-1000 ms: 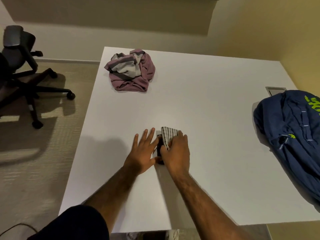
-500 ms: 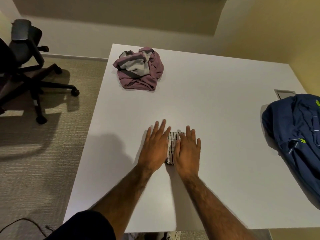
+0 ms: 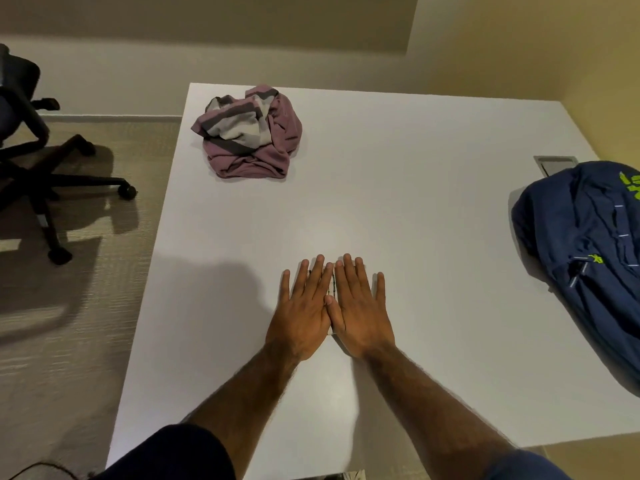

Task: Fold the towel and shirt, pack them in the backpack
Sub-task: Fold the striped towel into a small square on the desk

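A small folded striped towel (image 3: 332, 285) lies on the white table (image 3: 415, 220), almost wholly hidden under my hands. My left hand (image 3: 304, 310) and my right hand (image 3: 360, 306) press flat on it side by side, fingers straight, thumbs touching. A crumpled mauve and grey shirt (image 3: 251, 133) sits in a heap at the table's far left. The dark blue backpack (image 3: 585, 251) with lime lettering lies on the table's right edge.
A black office chair (image 3: 31, 143) stands on the carpet to the left of the table. A grey cable hatch (image 3: 556, 164) is set into the table just behind the backpack. Walls close off the far and right sides.
My right hand let go of the towel's fold and laid flat. Both hands have drawn together over the towel, covering nearly all of it.
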Motion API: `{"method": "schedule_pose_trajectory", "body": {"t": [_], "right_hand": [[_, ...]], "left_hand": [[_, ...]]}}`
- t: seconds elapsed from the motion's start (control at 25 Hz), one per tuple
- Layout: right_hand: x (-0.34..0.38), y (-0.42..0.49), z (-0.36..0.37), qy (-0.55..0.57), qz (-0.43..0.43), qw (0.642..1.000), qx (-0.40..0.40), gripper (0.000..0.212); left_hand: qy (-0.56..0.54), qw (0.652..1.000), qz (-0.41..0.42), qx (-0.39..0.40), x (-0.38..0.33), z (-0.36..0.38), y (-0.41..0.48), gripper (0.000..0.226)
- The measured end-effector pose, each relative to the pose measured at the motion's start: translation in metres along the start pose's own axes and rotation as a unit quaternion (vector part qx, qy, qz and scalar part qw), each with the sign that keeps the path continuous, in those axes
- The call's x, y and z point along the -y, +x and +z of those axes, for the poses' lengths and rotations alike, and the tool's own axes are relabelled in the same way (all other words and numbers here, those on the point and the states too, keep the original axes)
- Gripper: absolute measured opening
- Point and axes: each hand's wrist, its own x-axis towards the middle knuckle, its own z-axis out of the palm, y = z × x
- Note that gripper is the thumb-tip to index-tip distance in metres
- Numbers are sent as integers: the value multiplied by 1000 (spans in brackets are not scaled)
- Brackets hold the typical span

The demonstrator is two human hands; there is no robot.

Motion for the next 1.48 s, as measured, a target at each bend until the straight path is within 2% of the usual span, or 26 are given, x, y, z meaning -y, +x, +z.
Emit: {"method": "schedule_pose_trajectory", "body": {"t": [0.24,0.36,0.52,0.72,0.84,1.04,1.24,1.36,1.48], "right_hand": [[2,0,-4,4,-3,1000,16,67],[-2,-3,-18,43,-13,998,42,65],[-17,8,-57,180,120,975,-47,51],[-23,44,-84,253,173,948,90,28],[-28,69,-92,223,172,950,133,15],[-73,101,-113,195,117,970,80,14],[-171,150,-133,214,100,970,-51,13],[-232,196,-145,172,63,980,-73,21],[-290,247,-160,165,66,980,-93,26]], "left_hand": [[-7,1000,-3,-21,1,2,-2,74],[3,1000,5,-10,0,-2,-3,77],[-65,998,-13,-16,-4,-11,-4,78],[-84,996,-15,-15,-9,-11,-4,78],[-79,997,-18,-15,-12,-13,5,80],[-75,997,1,-30,-40,-26,67,79],[-69,996,30,-49,-104,-38,175,73],[-71,995,23,-65,-138,-46,250,74],[-57,994,33,-88,-165,-56,325,71]]}}
